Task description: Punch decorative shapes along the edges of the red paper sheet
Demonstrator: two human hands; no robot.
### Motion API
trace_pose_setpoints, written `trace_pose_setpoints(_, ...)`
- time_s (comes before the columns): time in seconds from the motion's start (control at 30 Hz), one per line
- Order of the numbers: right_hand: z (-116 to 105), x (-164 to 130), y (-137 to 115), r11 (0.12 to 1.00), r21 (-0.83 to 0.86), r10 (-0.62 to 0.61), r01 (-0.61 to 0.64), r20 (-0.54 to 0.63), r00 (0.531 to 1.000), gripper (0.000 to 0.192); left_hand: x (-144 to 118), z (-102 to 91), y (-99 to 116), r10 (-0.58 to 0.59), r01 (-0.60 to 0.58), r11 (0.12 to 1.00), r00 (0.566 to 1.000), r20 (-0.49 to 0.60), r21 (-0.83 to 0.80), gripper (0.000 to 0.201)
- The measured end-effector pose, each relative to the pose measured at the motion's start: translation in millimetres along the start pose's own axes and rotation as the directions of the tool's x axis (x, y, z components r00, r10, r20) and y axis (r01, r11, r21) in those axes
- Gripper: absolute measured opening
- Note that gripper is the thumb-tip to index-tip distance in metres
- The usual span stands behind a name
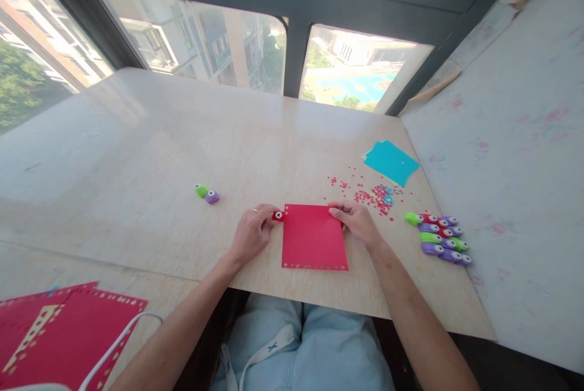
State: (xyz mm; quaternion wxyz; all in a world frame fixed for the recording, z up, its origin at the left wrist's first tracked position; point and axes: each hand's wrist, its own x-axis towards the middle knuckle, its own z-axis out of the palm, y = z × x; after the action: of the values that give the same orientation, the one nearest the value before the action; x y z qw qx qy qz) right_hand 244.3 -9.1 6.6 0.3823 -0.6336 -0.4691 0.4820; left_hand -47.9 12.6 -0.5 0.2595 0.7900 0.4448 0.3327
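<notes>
A square sheet of red paper (314,238) lies in front of me, with a row of small punched holes along its near edge and a few at its far left corner. My left hand (253,230) grips a small red craft punch (278,216) at that far left corner. With thumb and fingers, my right hand (358,221) pinches the sheet's far right corner. Left of the hands, a green craft punch (201,190) and a purple craft punch (212,197) lie touching each other.
Red and blue paper bits (376,197) are scattered beyond my right hand, near a stack of blue paper (391,163). Several craft punches (440,237) stand in rows at the right. Punched red sheets (68,336) and a white cable (119,337) lie at the near left.
</notes>
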Motion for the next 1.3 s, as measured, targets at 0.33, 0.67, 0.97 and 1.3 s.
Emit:
trace_pose_setpoints(0.33,-0.3,-0.7,0.2,1.000,0.028,-0.008,0.008,-0.003,1.000,0.050,-0.1,0.2,0.4,-0.007,0.007,1.000,1.000,-0.014,0.008,0.028)
trace_pose_setpoints(0.67,0.1,-0.5,0.3,1.000,-0.008,-0.019,0.019,-0.010,1.000,0.049,0.1,-0.2,0.5,0.002,-0.002,1.000,1.000,-0.013,-0.007,0.028)
trace_pose_setpoints(0.97,0.9,-1.6,-0.7,1.000,-0.004,-0.021,0.021,-0.017,1.000,0.049,-0.1,-0.1,0.5,-0.015,0.015,0.999,1.000,-0.009,-0.030,0.026)
trace_pose_setpoints(1.3,0.8,-0.7,0.5,1.000,-0.010,-0.024,0.024,-0.036,0.999,0.050,-0.2,-0.4,1.3,-0.025,0.024,0.999,1.000,-0.010,-0.022,0.026)
